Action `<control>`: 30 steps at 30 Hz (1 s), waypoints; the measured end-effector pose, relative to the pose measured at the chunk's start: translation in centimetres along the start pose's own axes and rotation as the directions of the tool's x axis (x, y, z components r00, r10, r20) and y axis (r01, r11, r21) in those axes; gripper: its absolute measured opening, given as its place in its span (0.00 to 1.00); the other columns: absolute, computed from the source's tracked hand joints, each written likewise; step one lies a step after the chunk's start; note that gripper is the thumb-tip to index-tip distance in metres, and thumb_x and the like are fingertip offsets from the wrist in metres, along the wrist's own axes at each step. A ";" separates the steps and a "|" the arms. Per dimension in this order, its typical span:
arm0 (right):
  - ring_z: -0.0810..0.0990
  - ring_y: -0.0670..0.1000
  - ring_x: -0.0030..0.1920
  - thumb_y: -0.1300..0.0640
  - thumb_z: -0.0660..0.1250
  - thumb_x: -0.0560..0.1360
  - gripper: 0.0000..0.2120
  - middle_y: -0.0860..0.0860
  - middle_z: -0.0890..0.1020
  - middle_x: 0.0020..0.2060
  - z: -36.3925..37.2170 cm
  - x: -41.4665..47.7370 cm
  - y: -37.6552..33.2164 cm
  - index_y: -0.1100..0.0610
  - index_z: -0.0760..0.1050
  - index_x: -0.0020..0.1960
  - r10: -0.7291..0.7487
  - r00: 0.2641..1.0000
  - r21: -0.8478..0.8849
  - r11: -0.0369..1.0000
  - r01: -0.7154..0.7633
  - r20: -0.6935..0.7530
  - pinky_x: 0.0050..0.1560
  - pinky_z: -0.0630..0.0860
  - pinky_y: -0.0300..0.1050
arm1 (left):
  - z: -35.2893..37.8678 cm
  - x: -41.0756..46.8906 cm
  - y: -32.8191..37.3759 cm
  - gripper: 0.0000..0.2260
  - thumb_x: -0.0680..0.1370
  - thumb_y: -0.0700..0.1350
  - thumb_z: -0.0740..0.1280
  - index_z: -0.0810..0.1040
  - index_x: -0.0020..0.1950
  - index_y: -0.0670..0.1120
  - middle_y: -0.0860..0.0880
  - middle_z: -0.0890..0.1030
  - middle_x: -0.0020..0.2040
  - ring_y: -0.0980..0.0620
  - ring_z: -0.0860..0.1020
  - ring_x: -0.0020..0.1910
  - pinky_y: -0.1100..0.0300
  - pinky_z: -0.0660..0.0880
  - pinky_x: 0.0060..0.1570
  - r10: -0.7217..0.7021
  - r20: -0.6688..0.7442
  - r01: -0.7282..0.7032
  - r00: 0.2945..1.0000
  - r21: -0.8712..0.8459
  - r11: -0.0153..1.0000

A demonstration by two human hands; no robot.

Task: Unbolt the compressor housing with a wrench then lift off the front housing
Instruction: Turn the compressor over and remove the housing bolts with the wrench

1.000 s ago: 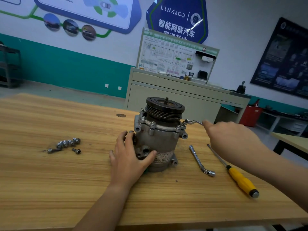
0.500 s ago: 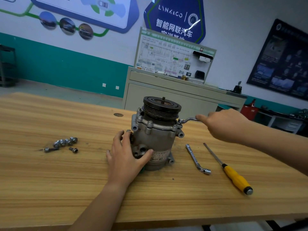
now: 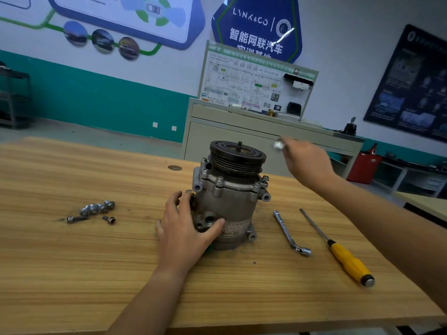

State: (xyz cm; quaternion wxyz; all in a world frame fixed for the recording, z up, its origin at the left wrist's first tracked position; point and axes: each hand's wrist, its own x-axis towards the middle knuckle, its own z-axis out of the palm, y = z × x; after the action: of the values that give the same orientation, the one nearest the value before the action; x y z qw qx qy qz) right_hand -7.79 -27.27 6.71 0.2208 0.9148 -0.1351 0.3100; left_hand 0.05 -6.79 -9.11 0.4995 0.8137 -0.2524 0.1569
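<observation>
Lifted off the housing since a moment ago, the right hand grasps one blurred wrench at upper centre — the left hand clasps the upright compressor at centre frame, one spare wrench and one screwdriver lower right, about seven loose bolts left

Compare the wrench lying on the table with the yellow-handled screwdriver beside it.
The lying wrench is bare metal throughout; the screwdriver has a yellow handle. The wrench bends at its near end into a socket head; the screwdriver runs straight. The wrench looks shorter than the screwdriver. Both lie flat on the table right of the compressor, roughly parallel, untouched.
</observation>
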 end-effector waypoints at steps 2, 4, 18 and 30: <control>0.71 0.54 0.30 0.58 0.53 0.81 0.15 0.52 0.74 0.32 -1.5 -1.3 0.0 0.61 0.66 0.65 0.187 0.982 0.222 0.959 -0.174 -0.037 0.30 0.64 0.46 | 0.0 0.0 0.1 0.38 0.67 0.63 0.70 0.63 0.71 0.47 0.49 0.59 0.72 0.49 0.62 0.70 0.41 0.57 0.69 0.003 0.002 -0.003 1.000 0.004 1.000; 0.70 0.51 0.28 0.57 0.52 0.81 0.13 0.50 0.72 0.30 -3.0 -2.8 -0.1 0.60 0.67 0.62 0.216 0.969 0.233 0.943 -0.239 0.121 0.27 0.62 0.44 | 0.1 0.0 0.0 0.38 0.67 0.63 0.70 0.63 0.72 0.47 0.49 0.59 0.72 0.49 0.62 0.70 0.41 0.58 0.69 0.007 0.004 -0.007 1.000 0.006 1.000; 0.64 0.47 0.27 0.64 0.58 0.77 0.11 0.50 0.65 0.29 -5.8 -4.4 -4.1 0.59 0.67 0.59 -0.006 0.857 -0.389 0.889 0.241 0.516 0.23 0.59 0.39 | 0.0 -0.1 0.0 0.38 0.67 0.62 0.70 0.63 0.72 0.48 0.49 0.60 0.72 0.48 0.63 0.69 0.42 0.60 0.67 0.012 -0.005 -0.012 1.000 0.013 1.000; 0.76 0.51 0.41 0.65 0.55 0.78 0.13 0.51 0.76 0.43 -0.6 0.4 -0.1 0.58 0.67 0.62 -0.129 0.885 -0.277 0.921 0.275 0.448 0.36 0.71 0.41 | 0.1 0.1 -0.2 0.38 0.66 0.64 0.69 0.63 0.71 0.49 0.49 0.59 0.72 0.48 0.61 0.70 0.42 0.59 0.68 0.005 -0.015 -0.005 1.000 0.015 1.000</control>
State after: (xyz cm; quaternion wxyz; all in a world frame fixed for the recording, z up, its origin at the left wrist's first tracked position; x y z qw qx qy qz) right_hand -7.75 -26.99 7.33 0.3690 0.9184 -0.1326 0.0528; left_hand 0.30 -6.82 -9.24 0.4947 0.8158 -0.2495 0.1659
